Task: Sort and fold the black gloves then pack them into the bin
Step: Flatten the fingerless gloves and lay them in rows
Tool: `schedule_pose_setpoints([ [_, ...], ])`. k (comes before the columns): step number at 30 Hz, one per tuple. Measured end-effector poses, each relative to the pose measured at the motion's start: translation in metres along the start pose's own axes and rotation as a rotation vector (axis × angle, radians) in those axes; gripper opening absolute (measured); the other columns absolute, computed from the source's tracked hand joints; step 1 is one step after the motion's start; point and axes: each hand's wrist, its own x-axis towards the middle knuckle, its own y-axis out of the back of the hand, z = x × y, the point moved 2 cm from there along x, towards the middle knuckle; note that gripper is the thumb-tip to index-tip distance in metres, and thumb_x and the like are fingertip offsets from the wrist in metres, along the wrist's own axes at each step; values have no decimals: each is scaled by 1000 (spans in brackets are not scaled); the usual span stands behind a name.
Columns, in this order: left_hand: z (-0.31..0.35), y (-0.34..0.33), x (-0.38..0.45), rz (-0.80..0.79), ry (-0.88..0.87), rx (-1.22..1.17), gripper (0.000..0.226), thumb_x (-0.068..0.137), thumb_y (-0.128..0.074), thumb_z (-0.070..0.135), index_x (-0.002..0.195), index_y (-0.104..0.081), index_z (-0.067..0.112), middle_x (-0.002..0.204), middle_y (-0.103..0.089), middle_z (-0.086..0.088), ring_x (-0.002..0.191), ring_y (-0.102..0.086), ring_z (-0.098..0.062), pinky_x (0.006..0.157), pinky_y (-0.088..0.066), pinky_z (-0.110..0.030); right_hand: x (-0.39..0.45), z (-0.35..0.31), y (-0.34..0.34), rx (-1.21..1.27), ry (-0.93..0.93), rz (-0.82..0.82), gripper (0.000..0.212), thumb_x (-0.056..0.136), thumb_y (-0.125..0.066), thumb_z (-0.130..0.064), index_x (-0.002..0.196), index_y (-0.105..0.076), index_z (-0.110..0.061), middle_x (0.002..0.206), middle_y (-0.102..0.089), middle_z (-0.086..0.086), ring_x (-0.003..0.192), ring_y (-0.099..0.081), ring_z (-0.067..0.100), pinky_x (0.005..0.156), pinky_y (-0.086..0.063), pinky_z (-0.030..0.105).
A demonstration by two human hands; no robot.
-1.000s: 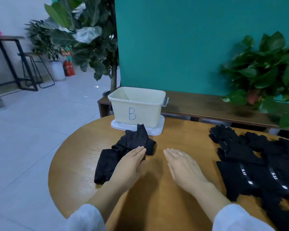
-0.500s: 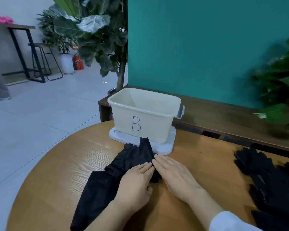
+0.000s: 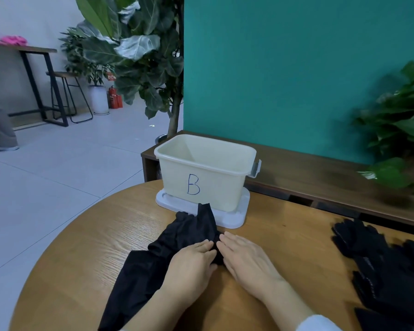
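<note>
Both hands, left hand (image 3: pixel 189 263) and right hand (image 3: pixel 245 258), are pressing a glove (image 3: pixel 177 237) flat with straight fingers; folding it is next, then the bin (image 3: pixel 204 173).

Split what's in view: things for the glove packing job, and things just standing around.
For the job:
black gloves under the hands
glove pile
bin marked B
left hand
right hand

Standing around:
white lid under bin
leafy tree
bench
stool

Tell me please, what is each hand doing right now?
Left hand: open, flat on the long black fabric glove.
Right hand: open, fingertips touching the same glove.
</note>
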Motion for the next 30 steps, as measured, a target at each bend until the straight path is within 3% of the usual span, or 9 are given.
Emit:
schedule_pose_setpoints([
  [2, -2, -6, -2, 11, -34, 1, 18, 60, -90, 24, 70, -75, 25, 98, -75, 10, 97, -70, -5, 87, -48, -12, -1, 0, 1, -10, -13, 15, 28, 76, -56, -32, 88, -79, -23, 99, -75, -7, 96, -70, 8, 83, -54, 21],
  [5, -4, -10, -1, 93, -99, 36, 13, 62, -81, 15, 68, -75, 24, 96, -76, 8, 92, -71, -6, 86, -53, -19, -1, 0, 1, -31, -27, 9, 40, 83, -41, -31, 88, -80, -24, 99, -75, -8, 95, -70, 7, 85, -53, 21],
  [8, -3, -4, 1, 183, -150, 4, 20, 78, -59, 11, 73, -76, 20, 97, -74, 10, 89, -69, -3, 95, -46, -19, -2, 1, 6, -19, -10, 51, 27, 70, -78, -31, 96, -79, -22, 104, -74, -5, 99, -70, 9, 87, -53, 23],
  [10, 0, 6, 2, 232, -149, -31, 32, 84, -46, 11, 78, -77, 17, 101, -74, 9, 92, -67, -2, 100, -46, -21, -3, 3, 10, -3, -45, 16, 60, 49, -91, -28, 106, -76, -16, 112, -72, 0, 105, -68, 12, 89, -54, 27],
  [13, 3, 21, -2, 294, -172, -87, 21, 81, -58, 6, 87, -78, 10, 106, -74, 4, 104, -63, -1, 100, -46, -23, 0, 1, 20, -22, -74, 31, 78, 40, -92, -24, 114, -72, -11, 119, -69, 5, 111, -66, 16, 93, -53, 30],
  [19, 4, 52, -18, 329, -101, -330, 29, 94, -53, 26, 104, -76, 12, 118, -69, 9, 117, -58, 5, 106, -41, -20, 8, 1, 56, 65, -80, 183, 48, 45, -91, -8, 91, -76, -10, 105, -74, 6, 100, -70, 19, 86, -55, 32],
  [24, 30, 81, -32, 315, -99, -378, 49, 80, -62, 35, 127, -60, 26, 124, -58, 22, 121, -43, 21, 107, -33, -10, -6, -11, 99, 69, -88, 178, 35, 57, -84, -9, 90, -74, -11, 106, -73, 4, 104, -68, 19, 93, -54, 33],
  [27, 51, 88, -31, 241, -124, -311, 51, 78, -65, 50, 126, -53, 38, 112, -64, 22, 103, -58, 5, 92, -49, -21, -22, -15, 129, 23, -125, 175, 19, 65, -69, -10, 84, -70, -11, 94, -72, 5, 94, -69, 21, 90, -54, 33],
  [30, 72, 90, -28, 125, -104, -333, 73, 72, -64, 68, 134, -57, 30, 107, -67, 16, 96, -59, 0, 88, -50, -23, -42, -15, 160, -79, -198, 137, 7, 69, -68, -18, 75, -64, -17, 75, -66, -3, 76, -64, 16, 83, -45, 24],
])
